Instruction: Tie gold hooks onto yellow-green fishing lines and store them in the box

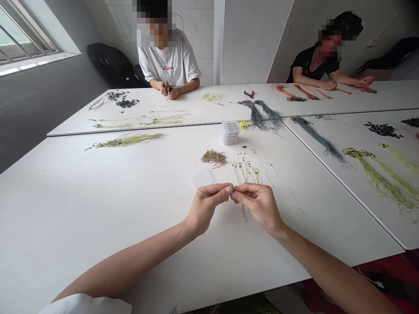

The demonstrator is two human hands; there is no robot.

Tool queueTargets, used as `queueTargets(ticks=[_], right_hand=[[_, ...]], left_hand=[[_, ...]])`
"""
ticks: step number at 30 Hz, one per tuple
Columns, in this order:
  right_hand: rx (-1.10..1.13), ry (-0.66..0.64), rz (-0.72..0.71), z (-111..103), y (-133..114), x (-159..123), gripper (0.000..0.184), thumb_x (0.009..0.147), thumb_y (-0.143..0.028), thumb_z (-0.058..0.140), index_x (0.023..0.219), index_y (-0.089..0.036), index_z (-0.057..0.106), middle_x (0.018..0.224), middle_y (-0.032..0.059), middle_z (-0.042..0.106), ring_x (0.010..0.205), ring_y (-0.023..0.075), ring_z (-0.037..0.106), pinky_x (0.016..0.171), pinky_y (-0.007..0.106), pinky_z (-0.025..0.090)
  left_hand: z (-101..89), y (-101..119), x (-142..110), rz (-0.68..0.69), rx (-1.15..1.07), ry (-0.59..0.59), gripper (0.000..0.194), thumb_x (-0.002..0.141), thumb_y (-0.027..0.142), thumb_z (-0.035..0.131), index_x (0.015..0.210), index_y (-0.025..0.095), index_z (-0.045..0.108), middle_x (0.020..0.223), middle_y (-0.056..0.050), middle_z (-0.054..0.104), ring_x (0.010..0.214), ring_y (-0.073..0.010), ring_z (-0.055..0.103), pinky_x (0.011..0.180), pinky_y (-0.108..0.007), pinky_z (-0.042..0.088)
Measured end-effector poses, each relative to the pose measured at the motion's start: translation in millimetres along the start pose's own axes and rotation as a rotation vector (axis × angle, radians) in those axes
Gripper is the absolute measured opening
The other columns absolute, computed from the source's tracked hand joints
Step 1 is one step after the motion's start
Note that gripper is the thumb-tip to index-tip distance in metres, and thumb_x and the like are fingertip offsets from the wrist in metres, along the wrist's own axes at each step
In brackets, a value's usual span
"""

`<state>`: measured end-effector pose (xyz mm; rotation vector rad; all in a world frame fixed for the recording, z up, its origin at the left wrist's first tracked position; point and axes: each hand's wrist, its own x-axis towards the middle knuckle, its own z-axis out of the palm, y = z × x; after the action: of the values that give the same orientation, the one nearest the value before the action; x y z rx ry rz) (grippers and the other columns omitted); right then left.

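Most of the space is taken up by a white table (98, 205), joined along its far edge to another, at which a co-worker in a white T-shirt (170, 65) is seated. Over the table, right of its middle, the left hand (209, 198) and the right hand (257, 200) are held together, fingertips meeting. Near the table's far left corner a bundle of yellow-green cords (131, 140) is laid. The far edge is crossed, towards the far right corner, by grey-blue strands (257, 117). Just beyond the right hand, pale yellow cords (256, 175) are spread, some tipped with hooks. A stack of clear boxes (230, 135) is set near the far edge; nearer, a gold-coloured heap (214, 158) is piled. A flat clear piece (202, 177) is placed just beyond the left hand. Between both hands' fingertips a small yellowish item (233, 187) is pinched, largely hidden.
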<state>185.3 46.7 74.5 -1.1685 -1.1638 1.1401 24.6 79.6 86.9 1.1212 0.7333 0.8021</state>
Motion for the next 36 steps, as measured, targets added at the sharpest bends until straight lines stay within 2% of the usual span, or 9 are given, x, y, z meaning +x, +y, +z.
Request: queueTargets(ticks=[8,15,18,21,23,29,36], right_hand=[[-0.041,0.018,-0.041,2.0,-1.1,-1.2,0.006,0.077,-0.026,0.073,0.073,-0.022,0.074,0.066,0.0011,0.065,0.067,0.0174,0.059,0.068,0.033,0.048],[-0.069,0.027,-0.071,3.1,-6.6,-2.1,0.007,0.079,-0.025,0.072,0.073,-0.022,0.074,0.068,0.0012,0.066,0.069,0.0171,0.058,0.069,0.033,0.046],[0.036,0.025,-0.014,-1.9,-4.9,0.8,0.006,0.078,-0.027,0.072,0.075,-0.022,0.074,0.072,0.0022,0.067,0.071,0.017,0.056,0.071,0.034,0.046],[0.212,0.003,0.085,-6.6,-1.4,5.4,0.003,0.076,-0.026,0.074,0.076,-0.023,0.075,0.074,0.0019,0.065,0.073,0.0162,0.054,0.073,0.033,0.044],[0.291,-0.024,0.142,-7.7,0.2,8.3,0.003,0.076,-0.025,0.075,0.075,-0.023,0.075,0.074,0.0014,0.064,0.075,0.0155,0.053,0.075,0.032,0.042],[0.415,-0.105,0.195,-6.4,0.1,11.0,0.007,0.079,-0.026,0.072,0.073,-0.022,0.074,0.073,0.0013,0.062,0.072,0.0151,0.051,0.076,0.033,0.04],[0.472,-0.114,0.233,-5.7,-0.7,8.3,0.007,0.078,-0.025,0.072,0.072,-0.022,0.073,0.07,0.0003,0.062,0.067,0.0139,0.051,0.074,0.033,0.04]], left_hand=[[0.1,-4.4,0.9,-0.017,-0.034,0.041,0.018,0.085,0.03,0.067,0.086,0.014,0.075,0.086,-0.008,0.066,0.088,-0.0192,0.054,0.089,-0.038,0.042],[0.4,-1.9,0.5,-0.014,-0.013,0.09,0.016,0.082,0.03,0.07,0.081,0.015,0.075,0.078,-0.004,0.06,0.078,-0.0142,0.048,0.08,-0.032,0.042],[-1.6,0.2,1.3,-0.023,-0.026,0.124,0.019,0.082,0.033,0.069,0.087,0.016,0.076,0.08,-0.005,0.064,0.078,-0.0141,0.049,0.084,-0.033,0.043],[-4.8,2.9,3.2,-0.047,-0.03,0.168,0.023,0.08,0.034,0.072,0.095,0.017,0.075,0.091,-0.008,0.068,0.089,-0.0177,0.054,0.09,-0.035,0.042],[-6.3,4.9,4.5,-0.066,-0.008,0.136,0.023,0.08,0.035,0.072,0.094,0.017,0.075,0.094,-0.009,0.068,0.092,-0.0182,0.055,0.09,-0.034,0.041],[-5.1,4.2,5.2,-0.2,-0.061,-0.088,0.022,0.085,0.035,0.066,0.091,0.015,0.074,0.093,-0.008,0.065,0.082,-0.0146,0.052,0.088,-0.035,0.04],[-3.0,-1.8,4.4,-0.237,-0.192,-0.171,0.024,0.09,0.032,0.06,0.078,0.015,0.071,0.085,-0.004,0.058,0.078,-0.012,0.047,0.081,-0.029,0.038]])
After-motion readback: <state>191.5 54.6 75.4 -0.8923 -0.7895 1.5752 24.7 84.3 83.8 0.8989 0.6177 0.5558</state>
